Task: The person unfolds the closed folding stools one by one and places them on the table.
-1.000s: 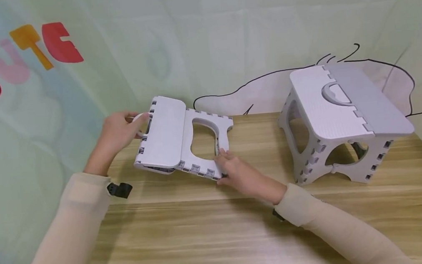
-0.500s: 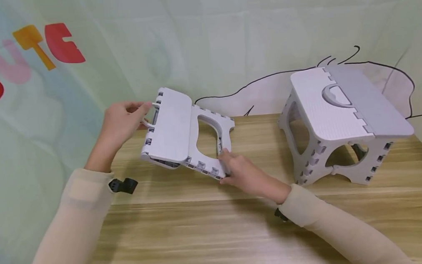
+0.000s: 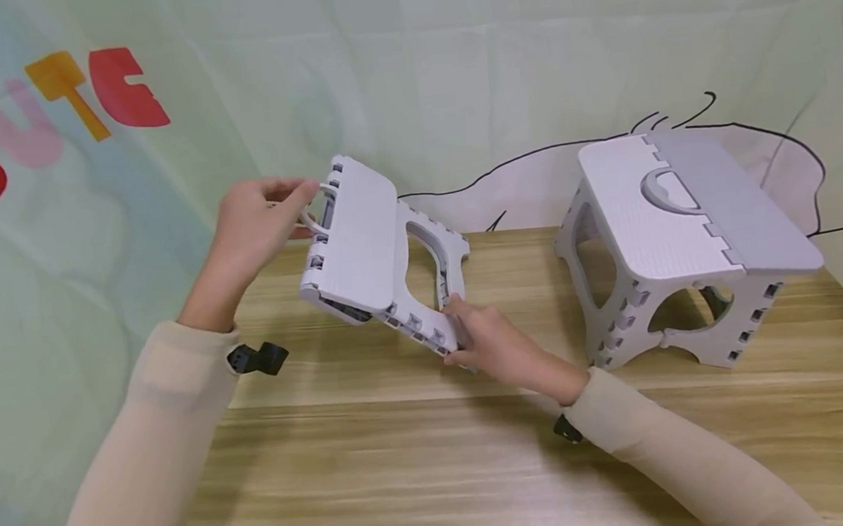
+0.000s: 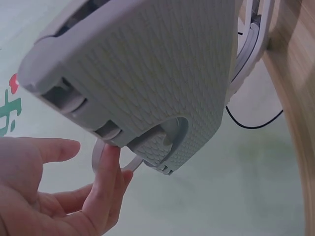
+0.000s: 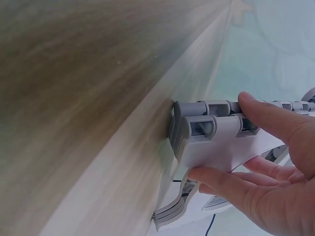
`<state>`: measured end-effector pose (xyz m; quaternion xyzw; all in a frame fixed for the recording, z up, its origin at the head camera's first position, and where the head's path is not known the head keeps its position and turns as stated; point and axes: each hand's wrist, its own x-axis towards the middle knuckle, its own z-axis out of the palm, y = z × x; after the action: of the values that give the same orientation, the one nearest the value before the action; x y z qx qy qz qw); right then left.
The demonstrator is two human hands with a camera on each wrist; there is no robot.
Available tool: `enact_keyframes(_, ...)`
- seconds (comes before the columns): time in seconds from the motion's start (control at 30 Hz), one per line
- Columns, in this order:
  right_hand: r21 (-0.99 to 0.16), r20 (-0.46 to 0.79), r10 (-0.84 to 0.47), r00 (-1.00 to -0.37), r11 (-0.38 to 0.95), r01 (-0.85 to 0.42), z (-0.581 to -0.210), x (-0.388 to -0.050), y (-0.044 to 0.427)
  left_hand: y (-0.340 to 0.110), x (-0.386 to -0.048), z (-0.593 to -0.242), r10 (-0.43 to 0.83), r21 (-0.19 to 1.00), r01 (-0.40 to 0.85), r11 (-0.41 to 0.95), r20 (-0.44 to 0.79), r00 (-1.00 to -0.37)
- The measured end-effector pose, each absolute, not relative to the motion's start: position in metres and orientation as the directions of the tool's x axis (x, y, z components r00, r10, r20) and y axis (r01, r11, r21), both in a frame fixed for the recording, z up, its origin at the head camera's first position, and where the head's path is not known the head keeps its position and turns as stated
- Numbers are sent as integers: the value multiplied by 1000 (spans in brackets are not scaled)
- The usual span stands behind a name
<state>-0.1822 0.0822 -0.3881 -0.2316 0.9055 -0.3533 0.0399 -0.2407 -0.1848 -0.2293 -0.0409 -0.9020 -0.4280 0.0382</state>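
A white folding stool (image 3: 362,235), its seat folded down, stands tilted on its leg end over the wooden table. My left hand (image 3: 256,227) holds the loop handle (image 4: 132,162) at the raised seat edge; in the left wrist view the fingers reach into the loop and the thumb stays apart from it. My right hand (image 3: 496,340) grips the leg panel near its foot. Its thumb lies on the hinged edge and the fingers are on the panel's other side in the right wrist view. The patterned seat underside (image 4: 167,73) shows in the left wrist view.
A second stool (image 3: 664,200), unfolded and upright, with a white and grey top, stands to the right on the wooden table (image 3: 410,473). A printed cloth backdrop (image 3: 420,71) hangs behind and at the left, close to my left hand.
My left hand has moved up and to the right, raising the seat end of the folding stool. The leg end stays low in my right hand, which has shifted slightly right.
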Motion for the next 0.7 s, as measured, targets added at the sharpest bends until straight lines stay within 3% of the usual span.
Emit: enact_keyframes(0.7, -702, 134, -435, -890, 592, -395, -387, -180, 95, -154, -234, -213, 137, 809, 216, 546, 168, -976)
